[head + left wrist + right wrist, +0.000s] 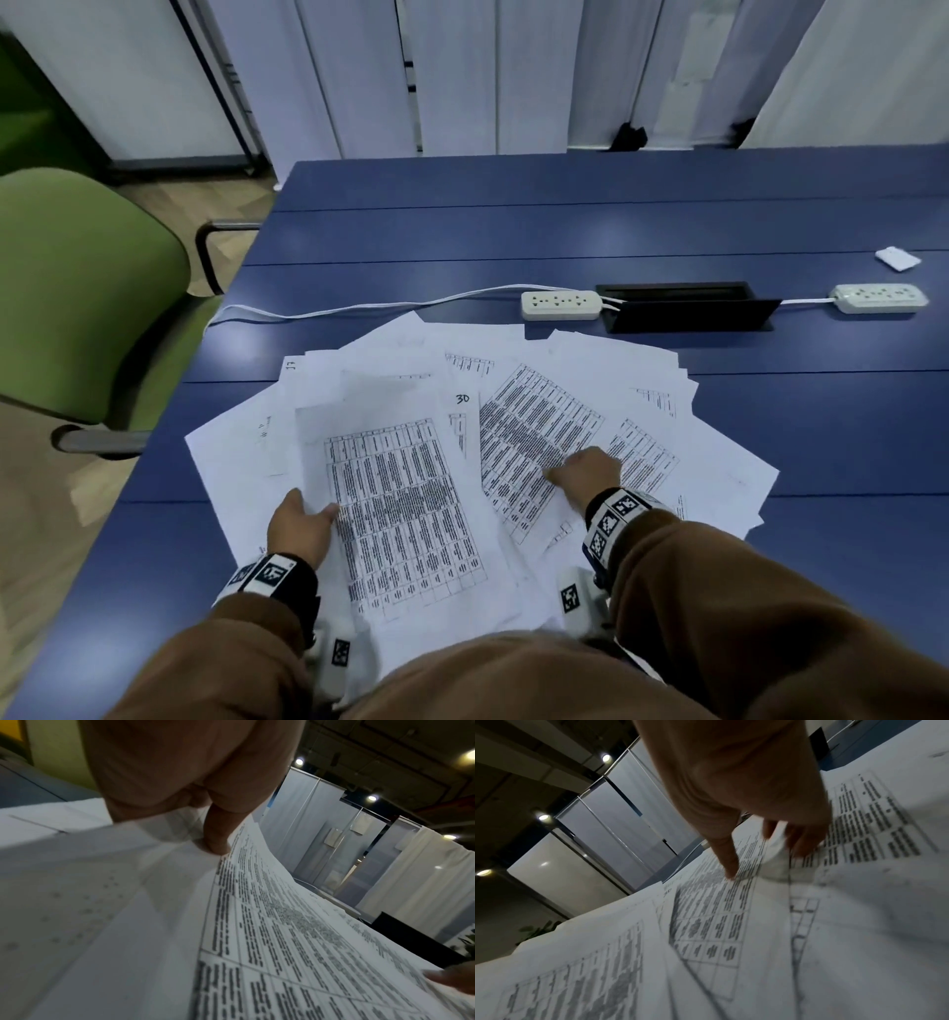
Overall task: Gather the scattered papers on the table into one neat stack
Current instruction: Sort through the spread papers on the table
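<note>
Several white printed papers [642, 390] lie fanned out and overlapping on the blue table [565, 231], near its front edge. My left hand [308, 514] pinches the left edge of the top sheet [405, 514], which carries a dense table. In the left wrist view my left hand [216, 845] has its thumb on that sheet [282, 943], whose edge curves upward. My right hand [580, 467] sits palm down on a second tabled sheet [534, 426]. The right wrist view shows my right hand [765, 858] with thumb and curled fingers bunching a fold of that sheet [777, 860].
Behind the papers lie a white power strip [561, 305] with its cable [359, 307], an open black cable hatch [683, 308] and a second strip [879, 298]. A small white item [897, 257] lies at the far right. A green chair [77, 288] stands left of the table.
</note>
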Tool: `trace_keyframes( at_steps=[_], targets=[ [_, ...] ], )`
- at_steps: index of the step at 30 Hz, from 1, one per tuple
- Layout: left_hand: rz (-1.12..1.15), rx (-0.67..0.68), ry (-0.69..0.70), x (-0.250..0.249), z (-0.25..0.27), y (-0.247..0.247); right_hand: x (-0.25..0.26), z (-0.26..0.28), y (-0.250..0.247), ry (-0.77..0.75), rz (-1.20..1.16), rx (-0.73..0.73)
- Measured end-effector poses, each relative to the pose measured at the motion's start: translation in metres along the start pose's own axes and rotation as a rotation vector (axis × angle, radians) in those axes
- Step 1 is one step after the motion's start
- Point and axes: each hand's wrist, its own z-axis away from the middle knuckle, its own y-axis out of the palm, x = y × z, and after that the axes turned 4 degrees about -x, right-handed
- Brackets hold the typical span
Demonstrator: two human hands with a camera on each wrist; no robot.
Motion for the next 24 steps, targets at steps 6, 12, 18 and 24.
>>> trace_keyframes(
  at_steps=[6, 12, 18, 24],
  targets=[
    [0.082, 0.172, 0.049, -0.004, -0.01, 0.004, 0.022, 0.024, 0.007, 0.252, -0.05, -0.217],
    [0.09, 0.398, 0.089, 0.013, -0.018, 0.006, 0.032, 0.024, 0.015, 0.353, -0.501, -0.152],
    [0.117, 0.17, 0.057, 0.027, -0.052, -0.013, -0.001, 0.019, 0.002, 0.059, -0.421, -0.356],
    [0.065, 0.152, 0.013, 0.032, -0.063, -0.019, -0.029, 0.01, -0.021, -0.052, -0.081, -0.162]
  ],
)
